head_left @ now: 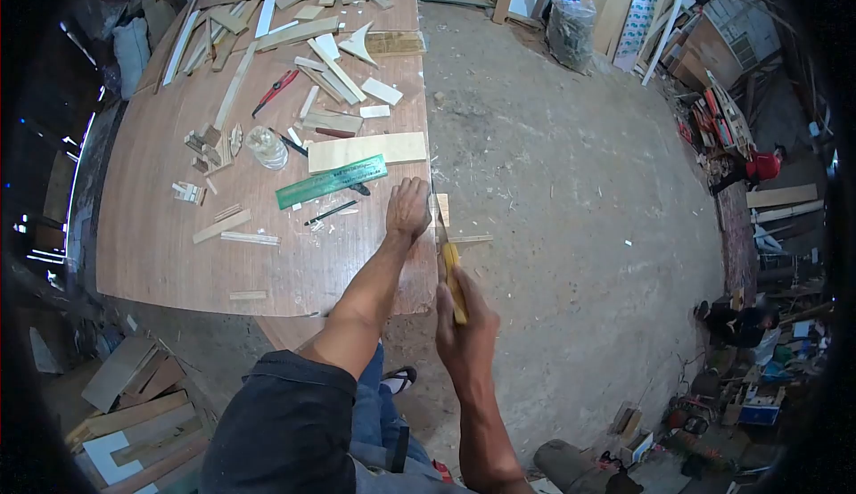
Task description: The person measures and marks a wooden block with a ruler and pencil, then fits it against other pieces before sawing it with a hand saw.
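At the right edge of the workbench (223, 271), my left hand (410, 207) is closed with its fingers bent, pressing down on a small piece of wood (443, 211) that juts past the edge. My right hand (467, 320) is wrapped round the yellow handle of a hand saw (453, 282). Its narrow blade points away from me, close beside the wood and my left fingers; teeth are too small to make out. Near my left hand lie a green ruler (330, 182), a pale board (367, 152) and a dark pencil (330, 213).
A clear jar (266, 148), red-handled pliers (275, 93) and many offcuts (294, 35) cover the bench's far half. On the floor at right, two people (758, 167) sit near stacked materials. A filled plastic sack (571, 32) stands at the back by leaning boards.
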The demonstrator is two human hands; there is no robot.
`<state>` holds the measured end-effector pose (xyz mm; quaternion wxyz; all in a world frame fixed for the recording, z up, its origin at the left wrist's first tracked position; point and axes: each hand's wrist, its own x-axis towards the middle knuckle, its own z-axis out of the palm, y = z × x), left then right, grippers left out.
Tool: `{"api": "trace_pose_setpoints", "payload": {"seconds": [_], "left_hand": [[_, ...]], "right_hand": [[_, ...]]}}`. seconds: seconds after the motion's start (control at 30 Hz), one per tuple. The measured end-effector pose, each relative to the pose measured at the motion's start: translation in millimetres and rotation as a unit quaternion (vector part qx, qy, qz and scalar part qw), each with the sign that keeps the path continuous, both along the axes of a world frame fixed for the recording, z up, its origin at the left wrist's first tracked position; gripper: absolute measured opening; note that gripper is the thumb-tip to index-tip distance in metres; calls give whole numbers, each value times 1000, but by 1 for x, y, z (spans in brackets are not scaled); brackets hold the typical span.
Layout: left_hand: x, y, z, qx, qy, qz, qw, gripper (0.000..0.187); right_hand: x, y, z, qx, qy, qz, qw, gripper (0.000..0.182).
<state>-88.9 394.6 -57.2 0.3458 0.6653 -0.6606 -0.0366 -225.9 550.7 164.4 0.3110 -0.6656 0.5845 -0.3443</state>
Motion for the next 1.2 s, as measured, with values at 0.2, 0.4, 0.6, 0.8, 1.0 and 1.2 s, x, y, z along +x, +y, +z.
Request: {"api": "trace_pose_setpoints", "payload": {"seconds": [0.2, 0.4, 0.6, 0.8, 1.0, 1.2], "left_hand": [[4, -3, 3, -19, -7, 6, 1000, 13], [1, 5, 0, 3, -2, -2, 1000, 13], [0, 3, 6, 0, 2, -5, 1000, 12], [1, 3, 2, -24, -6, -4, 1000, 11], [1, 2, 3, 4, -7, -7, 1000, 10], [-3, 4, 3, 23, -18, -9, 1000, 15]], "right_hand": [[7, -29, -30, 10, 5, 6, 1000, 32], [-5, 4, -13, 17, -9, -13, 1000, 33], [-7, 10, 4, -7, -3, -2, 1000, 34], [3, -36, -32, 19, -3, 20, 1000, 36], [-4, 5, 5, 11, -16, -7, 1000, 33], [-8, -1, -12, -12, -12, -3, 1000, 32]]}}
